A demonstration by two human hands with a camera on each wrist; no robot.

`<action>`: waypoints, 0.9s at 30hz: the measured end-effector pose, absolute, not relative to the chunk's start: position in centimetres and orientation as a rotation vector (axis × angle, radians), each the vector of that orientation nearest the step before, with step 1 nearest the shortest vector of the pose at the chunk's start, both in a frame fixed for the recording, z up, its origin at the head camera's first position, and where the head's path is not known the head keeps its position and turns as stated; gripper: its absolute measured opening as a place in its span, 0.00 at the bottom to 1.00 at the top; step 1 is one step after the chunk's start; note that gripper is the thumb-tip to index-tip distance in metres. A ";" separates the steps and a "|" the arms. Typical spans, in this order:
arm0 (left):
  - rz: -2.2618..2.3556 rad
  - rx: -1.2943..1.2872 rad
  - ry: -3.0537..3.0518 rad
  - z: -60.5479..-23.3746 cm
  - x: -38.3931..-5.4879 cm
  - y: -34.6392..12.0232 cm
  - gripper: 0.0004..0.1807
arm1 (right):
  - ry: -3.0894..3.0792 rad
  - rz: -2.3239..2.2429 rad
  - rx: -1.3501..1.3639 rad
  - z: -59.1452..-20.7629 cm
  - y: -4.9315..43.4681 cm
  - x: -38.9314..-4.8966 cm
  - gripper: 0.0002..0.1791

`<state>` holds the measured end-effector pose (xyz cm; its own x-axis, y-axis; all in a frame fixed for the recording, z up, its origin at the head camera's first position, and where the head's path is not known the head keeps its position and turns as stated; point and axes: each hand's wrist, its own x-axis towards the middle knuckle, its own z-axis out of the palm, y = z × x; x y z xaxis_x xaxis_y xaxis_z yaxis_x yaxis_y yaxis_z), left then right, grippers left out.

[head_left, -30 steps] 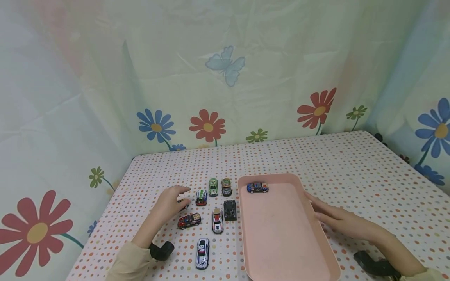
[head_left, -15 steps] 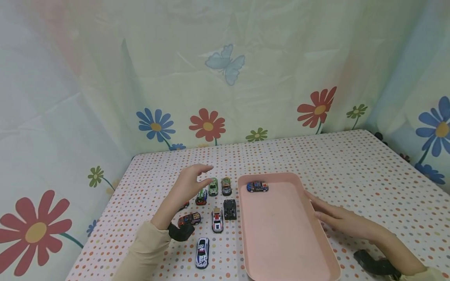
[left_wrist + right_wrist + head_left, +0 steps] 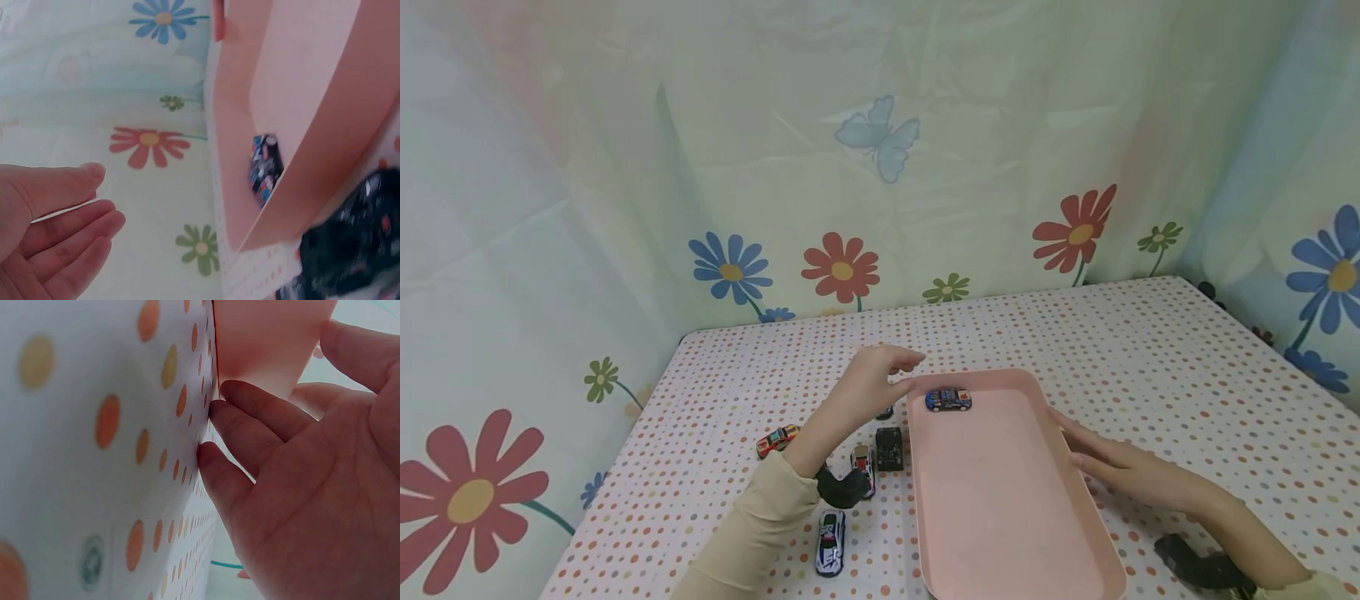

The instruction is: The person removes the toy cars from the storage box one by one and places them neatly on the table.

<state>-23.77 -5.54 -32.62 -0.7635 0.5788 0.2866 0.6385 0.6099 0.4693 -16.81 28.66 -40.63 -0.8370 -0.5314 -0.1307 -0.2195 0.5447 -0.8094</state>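
My left hand (image 3: 876, 379) hovers by the far left corner of the pink tray (image 3: 992, 500). Nothing sits between its loosely bent fingers, as the left wrist view shows. A dark blue toy car (image 3: 948, 400) lies inside the tray at its far left end. Along the tray's right wall rests my right hand (image 3: 1131, 475), fingers extended; in the right wrist view its fingertips touch the dotted cloth beside the wall. Left of the tray stand a black toy car (image 3: 890, 450), a white-and-red one (image 3: 863, 458), a red-and-green one (image 3: 777, 442) and a white one (image 3: 831, 543).
My left arm and its wrist camera (image 3: 841, 487) cover other toy cars; part of one shows below the hand. A dotted cloth (image 3: 1120, 350) spreads over the table. Flower-printed curtains (image 3: 985, 167) hang behind it and at the sides.
My left hand has moved right and away from the red-and-green toy car, across the others, to the tray's far left corner. The right hand and the tray have stayed in place.
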 end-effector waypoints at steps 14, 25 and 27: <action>-0.928 -1.093 -2.725 -33.7 -24.3 -1.5 0.15 | 2.453 -1.162 -0.603 -40.5 28.6 -16.7 0.34; -0.917 -1.065 -2.809 -35.3 -25.1 -0.5 0.15 | 2.446 -1.177 -0.611 -40.5 28.6 -16.7 0.34; -0.913 -1.061 -2.820 -35.6 -25.3 -0.5 0.16 | 2.444 -1.180 -0.619 -40.5 28.6 -16.7 0.34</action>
